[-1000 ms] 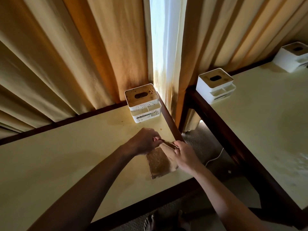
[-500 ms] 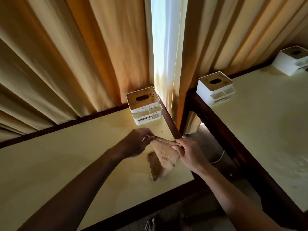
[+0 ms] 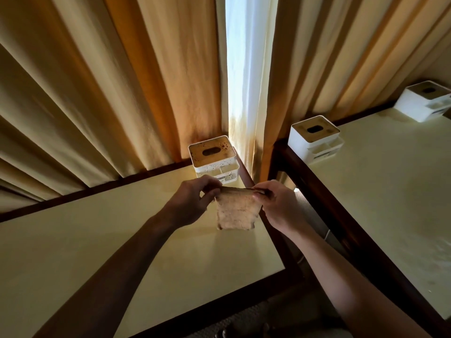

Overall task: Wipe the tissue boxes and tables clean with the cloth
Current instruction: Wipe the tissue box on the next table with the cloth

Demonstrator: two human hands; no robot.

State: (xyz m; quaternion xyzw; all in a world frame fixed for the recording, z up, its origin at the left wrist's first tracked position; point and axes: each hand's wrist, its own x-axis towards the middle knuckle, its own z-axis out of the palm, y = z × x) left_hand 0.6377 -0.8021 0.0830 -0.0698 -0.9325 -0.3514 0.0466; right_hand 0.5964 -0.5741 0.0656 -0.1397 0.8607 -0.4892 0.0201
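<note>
Left grip [image 3: 192, 198] pinches the upper left corner of the cloth [image 3: 235, 212] between thumb and curled fingers, and the right grip [image 3: 278, 203] pinches the upper right corner the same way, so the cloth hangs stretched between them above the left surface [image 3: 97, 240], near its far right corner. Just behind the hands a spotted tissue box [image 3: 212, 157] stands on this surface in front of the curtains [image 3: 146, 81]. On the right surface [image 3: 390, 191], across a gap, stand a second box [image 3: 314, 137] and, well apart at the far right, a third box [image 3: 424, 101].
</note>
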